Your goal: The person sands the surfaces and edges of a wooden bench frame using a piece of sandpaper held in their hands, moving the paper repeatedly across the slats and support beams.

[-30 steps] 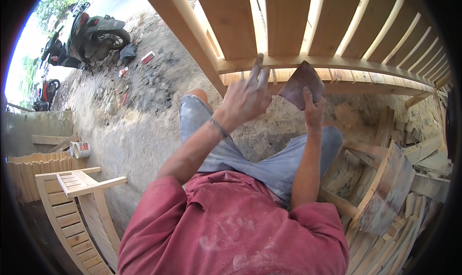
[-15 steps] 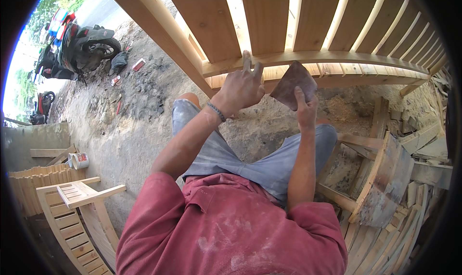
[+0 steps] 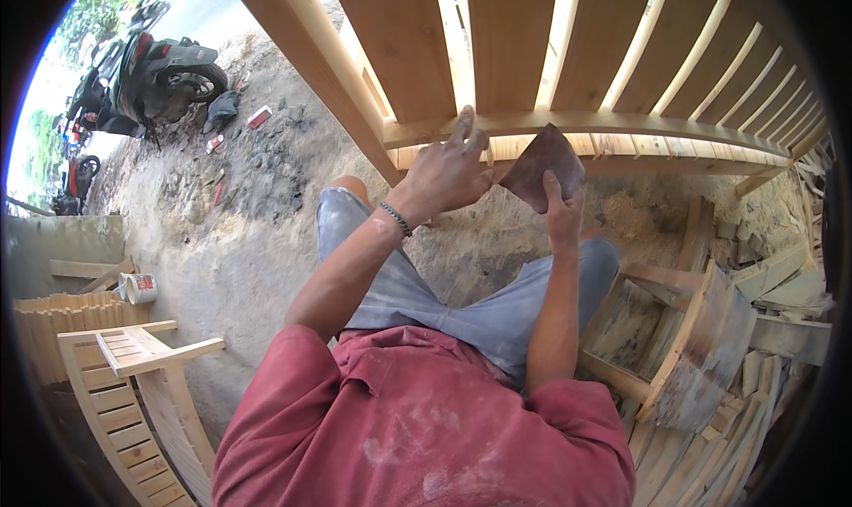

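A slatted wooden bench (image 3: 581,125) of pale bare wood stands tilted across the top of the view, its long rail running left to right in front of me. My left hand (image 3: 448,168), with a dark bracelet at the wrist, reaches to this rail. Its index finger is stretched out and touches the rail near a gap between two slats; the other fingers bend loosely and hold nothing visible. Just right of it, my right hand (image 3: 563,207) grips a brown sheet of sandpaper (image 3: 535,172), thumb on top. The fingers beneath the sheet are hidden.
A smaller slatted wooden bench (image 3: 142,356) stands at the lower left, near a white bucket (image 3: 140,288). To the right are a wooden frame with a stained board (image 3: 697,356) and piled offcuts (image 3: 781,276). A motorcycle (image 3: 164,81) is parked at the upper left.
The bench sits slightly lower and further right in the view. My left hand has shifted a little right and down with it; the sandpaper stays in my right hand, tilted slightly differently.
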A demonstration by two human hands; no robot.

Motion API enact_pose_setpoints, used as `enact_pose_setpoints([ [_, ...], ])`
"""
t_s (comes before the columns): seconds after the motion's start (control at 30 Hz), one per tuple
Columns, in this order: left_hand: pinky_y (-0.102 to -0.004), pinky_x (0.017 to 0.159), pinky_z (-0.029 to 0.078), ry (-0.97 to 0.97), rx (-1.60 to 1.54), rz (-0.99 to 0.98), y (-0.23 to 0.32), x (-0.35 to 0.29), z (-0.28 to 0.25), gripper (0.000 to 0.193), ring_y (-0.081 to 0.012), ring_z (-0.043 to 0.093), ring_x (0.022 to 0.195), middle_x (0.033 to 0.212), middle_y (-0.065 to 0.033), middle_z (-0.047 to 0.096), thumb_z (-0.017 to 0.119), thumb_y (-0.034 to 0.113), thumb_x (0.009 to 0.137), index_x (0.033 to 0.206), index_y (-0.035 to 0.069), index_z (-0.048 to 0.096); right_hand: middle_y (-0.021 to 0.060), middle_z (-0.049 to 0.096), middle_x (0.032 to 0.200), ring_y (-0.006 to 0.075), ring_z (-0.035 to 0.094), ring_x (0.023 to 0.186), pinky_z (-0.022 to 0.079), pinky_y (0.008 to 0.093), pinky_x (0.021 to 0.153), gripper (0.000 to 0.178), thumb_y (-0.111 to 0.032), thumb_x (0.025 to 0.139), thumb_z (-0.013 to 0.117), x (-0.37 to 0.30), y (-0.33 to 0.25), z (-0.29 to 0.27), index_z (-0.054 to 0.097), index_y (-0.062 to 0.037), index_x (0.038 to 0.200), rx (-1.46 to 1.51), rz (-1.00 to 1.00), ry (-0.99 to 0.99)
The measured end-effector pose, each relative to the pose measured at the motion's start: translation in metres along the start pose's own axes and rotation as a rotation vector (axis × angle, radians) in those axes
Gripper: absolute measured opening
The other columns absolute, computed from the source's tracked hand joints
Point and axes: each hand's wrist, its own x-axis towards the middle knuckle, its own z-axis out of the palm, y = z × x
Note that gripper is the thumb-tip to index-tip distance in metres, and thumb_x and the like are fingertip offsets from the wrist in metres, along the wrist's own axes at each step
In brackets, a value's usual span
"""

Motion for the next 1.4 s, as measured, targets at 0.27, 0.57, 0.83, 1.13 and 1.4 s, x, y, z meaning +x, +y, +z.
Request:
enact_pose_setpoints([
  [0.27,-0.0484,0.104,0.044,0.247,-0.543,-0.097,0.037,-0.004,-0.04,0.068,-0.0463,0.058,0.119,0.131,-0.0332,0.055,0.068,0.024,0.088,0.141,-0.005,0.036,0.0055,0.069,0.109,0.011,0.061,0.097,0.048,0.0271,0.084,0.036,-0.026,0.096,0.068,0.001,0.003,-0.01,0.065,0.0021,0.117,-0.055,0.092,0.032],
  [0.57,-0.0467,0.125,0.01,0.545,-0.727,-0.052,0.069,0.034,-0.028,0.099,-0.0479,0.002,0.151,0.159,-0.0386,-0.002,0.06,0.025,0.092,0.15,-0.017,-0.009,0.0059,0.067,0.112,0.0113,0.06,0.098,0.048,0.0272,0.085,0.037,-0.024,0.096,0.07,-0.003,0.0,-0.011,0.064,0.003,0.12,0.022,0.111,0.022],
  [0.83,-0.0444,0.124,0.016,0.713,-0.73,-0.051,0.06,0.057,-0.048,0.093,-0.044,0.016,0.15,0.158,-0.0358,0.014,0.061,0.024,0.091,0.151,-0.016,0.003,0.005,0.07,0.099,0.01,0.061,0.088,0.049,0.027,0.076,0.032,-0.026,0.097,0.066,-0.005,-0.003,-0.012,0.068,0.0036,0.109,0.015,0.046,0.029],
  [1.13,-0.0427,0.116,0.034,0.847,-0.888,0.168,0.069,0.084,-0.134,0.081,-0.0449,0.043,0.137,0.147,-0.0409,0.036,0.059,0.021,0.091,0.147,-0.02,0.017,0.0035,0.07,0.096,0.0091,0.061,0.086,0.048,0.026,0.075,0.03,-0.025,0.097,0.065,-0.005,-0.007,-0.01,0.069,0.0035,0.108,0.012,0.033,0.006],
  [1.4,-0.0442,0.112,0.039,0.933,-0.45,0.207,0.046,0.064,-0.083,0.065,-0.0387,0.047,0.136,0.143,-0.0296,0.049,0.053,0.011,0.094,0.151,-0.007,0.025,0.0005,0.068,0.089,0.007,0.058,0.08,0.047,0.0246,0.071,0.027,-0.026,0.096,0.069,0.0,-0.013,0.003,0.07,0.0005,0.1,0.034,0.045,-0.005],
])
